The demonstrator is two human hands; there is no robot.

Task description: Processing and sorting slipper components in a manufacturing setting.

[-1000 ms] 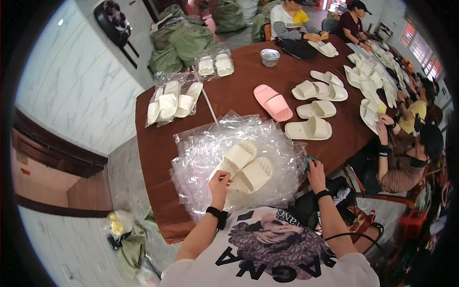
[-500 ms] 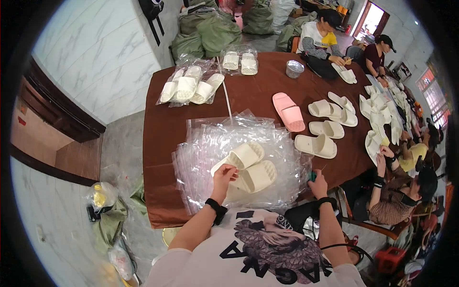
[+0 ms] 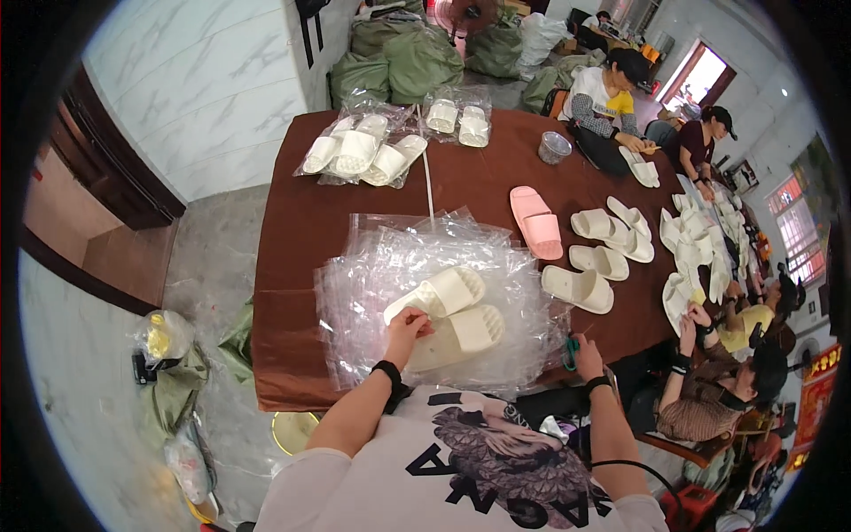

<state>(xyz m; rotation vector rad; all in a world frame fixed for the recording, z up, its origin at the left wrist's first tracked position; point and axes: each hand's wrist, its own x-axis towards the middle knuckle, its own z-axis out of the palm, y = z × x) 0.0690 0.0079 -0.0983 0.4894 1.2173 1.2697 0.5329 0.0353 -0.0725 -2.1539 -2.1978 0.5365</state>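
Note:
A pair of cream slippers, an upper one [image 3: 454, 289] and a lower one [image 3: 477, 330], lies side by side on a heap of clear plastic bags [image 3: 355, 293]. My left hand [image 3: 409, 330] is over the heel end of the pair, its fingers pinched together; what they grip, if anything, is too small to make out. At the right edge of the heap, my right hand [image 3: 587, 358] is closed round small green-handled scissors [image 3: 571, 353], whose blades barely show.
A pink slipper [image 3: 535, 223] and several loose cream slippers [image 3: 578, 288] lie to the right. Bagged slippers [image 3: 356, 151] and a clear tub [image 3: 554, 148] stand farther back on the brown-covered table [image 3: 292, 266]. Co-workers sit along the right, one person's hands [image 3: 691, 326] holding a slipper.
My left hand has shifted slightly down along the heel end of the slippers. My right hand has moved a little left and lower, still with the scissors. The view has turned slightly.

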